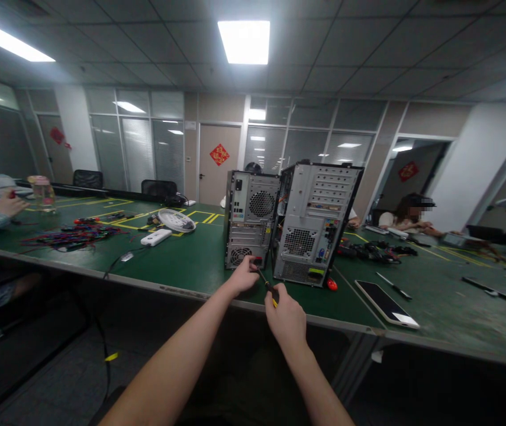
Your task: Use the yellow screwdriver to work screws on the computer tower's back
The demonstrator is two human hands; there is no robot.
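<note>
Two computer cases stand upright side by side at the table's front edge, backs toward me: a smaller case (pixel 248 222) on the left and a taller case (pixel 297 231) on the right. My right hand (pixel 287 316) is closed around the black and yellow handle of a screwdriver (pixel 272 290). Its thin shaft slants up and left toward the lower right corner of the smaller case. At that corner, my left hand (pixel 244 275) is closed with fingertips beside the screwdriver's tip. Whatever those fingers pinch is hidden.
Right of the cases lie a phone (pixel 386 303), a pen-like tool (pixel 393 286) and black cables (pixel 374 252). On the left are coloured wires (pixel 75 235), a white power strip (pixel 155 238) and a white round basket (pixel 176 220). Other people sit at both sides of the green table (pixel 181 263).
</note>
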